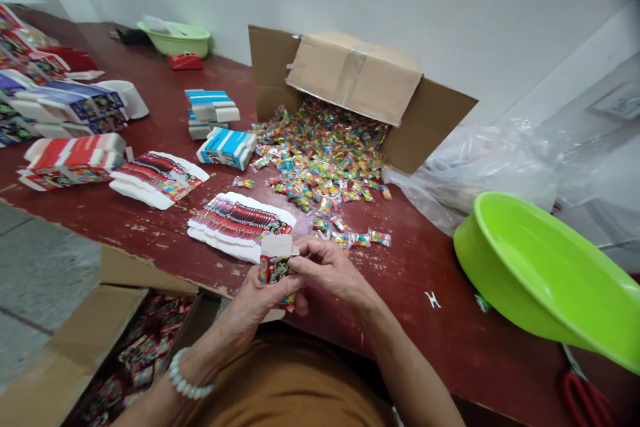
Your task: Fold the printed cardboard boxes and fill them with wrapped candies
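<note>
In front of my body, a small printed candy box (278, 269) is held upright, its white top flap standing open and another flap showing at the bottom. My left hand (257, 297) is closed around its lower left side, thumb across the front. The fingers of my right hand (325, 267) pinch its upper right edge. Just behind it lies a fanned row of flat, unfolded boxes (235, 223) in red and white. Beyond my right hand are small clear packets of colourful candies (350, 238), spilling from a cardboard carton (357, 73) tipped on its side.
More flat boxes (160, 177) and bundled stacks (77, 157) lie left. Blue-and-white bundles (227, 147) stand near the candy pile. At right are a green basin (483, 267), red-handled scissors (585, 390) and clear plastic bags (490, 160). A floor carton (120, 320) holds filled-looking boxes below the table edge.
</note>
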The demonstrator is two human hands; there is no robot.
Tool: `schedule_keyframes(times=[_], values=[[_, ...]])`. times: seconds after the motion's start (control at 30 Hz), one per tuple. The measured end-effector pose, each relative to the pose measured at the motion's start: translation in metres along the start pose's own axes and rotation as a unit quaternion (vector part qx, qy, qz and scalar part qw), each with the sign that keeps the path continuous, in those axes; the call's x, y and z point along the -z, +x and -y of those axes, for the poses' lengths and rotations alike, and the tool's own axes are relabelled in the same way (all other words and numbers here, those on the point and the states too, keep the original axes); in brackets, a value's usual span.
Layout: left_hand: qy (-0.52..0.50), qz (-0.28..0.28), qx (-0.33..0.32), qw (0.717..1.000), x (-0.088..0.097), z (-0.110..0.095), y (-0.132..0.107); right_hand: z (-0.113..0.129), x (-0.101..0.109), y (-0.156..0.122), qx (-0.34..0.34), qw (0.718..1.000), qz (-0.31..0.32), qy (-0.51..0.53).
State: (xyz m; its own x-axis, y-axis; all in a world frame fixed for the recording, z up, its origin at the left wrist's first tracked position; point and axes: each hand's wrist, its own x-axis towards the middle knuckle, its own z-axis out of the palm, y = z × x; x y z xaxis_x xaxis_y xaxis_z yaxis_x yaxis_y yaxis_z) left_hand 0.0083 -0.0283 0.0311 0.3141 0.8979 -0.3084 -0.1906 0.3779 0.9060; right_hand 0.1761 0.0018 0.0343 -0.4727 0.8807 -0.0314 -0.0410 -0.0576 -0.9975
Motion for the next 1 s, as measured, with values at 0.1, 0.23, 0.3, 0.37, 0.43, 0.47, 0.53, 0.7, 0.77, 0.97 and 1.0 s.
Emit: schedule_keyframes(times=[0.1,0.23,0.3,0.37,0.43,0.47,0.53,0.7,0.77,0.97,1.0], values=[[0.027,-0.031,-0.017,0.999,0.007,0.002,0.004,0.001,-0.003,-0.001,0.03,0.995,-0.08,-0.058],[-0.009,-0.114,-0.084,0.99,0.012,0.004,0.0,0.002,-0.004,-0.002,0.028,0.992,-0.107,-0.059],[0.005,-0.13,-0.121,0.984,0.01,0.005,-0.004,-0.001,-0.007,-0.004,0.013,0.99,-0.137,-0.023],[0.04,-0.141,-0.147,0.978,0.008,0.005,-0.007,-0.006,-0.012,-0.005,0.01,0.984,-0.177,0.013],[0.06,-0.148,-0.146,0.976,0.006,0.004,-0.008,-0.01,-0.016,-0.006,0.031,0.979,-0.199,0.027],[0.064,-0.149,-0.137,0.977,0.005,0.003,-0.008,-0.012,-0.017,-0.006,0.042,0.978,-0.201,0.027],[0.068,-0.146,-0.109,0.981,0.004,0.001,-0.007,-0.014,-0.016,-0.006,0.056,0.977,-0.202,0.022],[0.089,-0.122,-0.05,0.987,0.006,-0.004,-0.004,-0.013,-0.004,-0.002,0.01,0.985,-0.164,0.055],[0.113,-0.113,-0.063,0.985,0.007,-0.006,-0.003,-0.014,0.0,0.0,-0.024,0.983,-0.146,0.106],[0.17,-0.096,-0.159,0.968,0.009,-0.006,0.002,-0.019,0.001,0.004,-0.024,0.984,-0.103,0.14],[0.138,-0.107,-0.162,0.971,0.009,-0.005,0.003,-0.021,0.0,0.004,-0.009,0.987,-0.106,0.124]])
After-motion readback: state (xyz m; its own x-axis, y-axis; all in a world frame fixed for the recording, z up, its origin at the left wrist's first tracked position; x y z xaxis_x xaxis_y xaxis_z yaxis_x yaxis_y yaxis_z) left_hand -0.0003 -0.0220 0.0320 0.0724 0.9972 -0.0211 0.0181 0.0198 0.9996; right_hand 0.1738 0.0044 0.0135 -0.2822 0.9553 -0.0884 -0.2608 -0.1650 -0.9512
